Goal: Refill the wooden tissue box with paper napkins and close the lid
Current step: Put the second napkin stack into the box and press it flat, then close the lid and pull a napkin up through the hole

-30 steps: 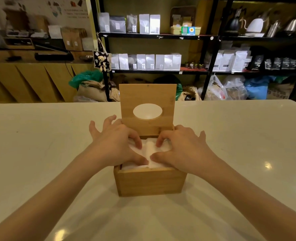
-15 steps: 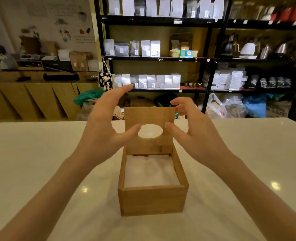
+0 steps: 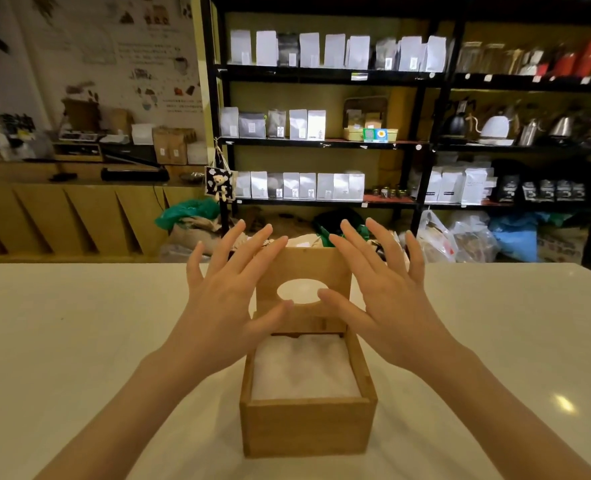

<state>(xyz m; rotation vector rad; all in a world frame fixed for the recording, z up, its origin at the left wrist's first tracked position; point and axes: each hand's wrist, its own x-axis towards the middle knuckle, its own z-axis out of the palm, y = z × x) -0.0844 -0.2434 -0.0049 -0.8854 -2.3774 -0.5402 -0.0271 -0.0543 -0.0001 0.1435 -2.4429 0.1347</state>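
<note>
The wooden tissue box (image 3: 308,427) stands on the white counter in front of me, filled with a white stack of paper napkins (image 3: 304,370). Its hinged lid (image 3: 304,265), with an oval opening, stands upright at the back of the box. My left hand (image 3: 228,299) is raised at the lid's left edge, fingers spread, thumb near the oval. My right hand (image 3: 380,299) mirrors it at the lid's right edge, thumb tip in front of the oval. Neither hand holds anything; whether they touch the lid I cannot tell.
The white counter (image 3: 79,341) stretches wide on both sides of the box. Beyond its far edge stand black shelves (image 3: 322,140) with white bags and kettles, plastic bags on the floor, and a wooden counter (image 3: 62,209) at the left.
Both hands left the napkins inside the box and rose to either side of the upright lid, fingers spreading. The view tilted upward.
</note>
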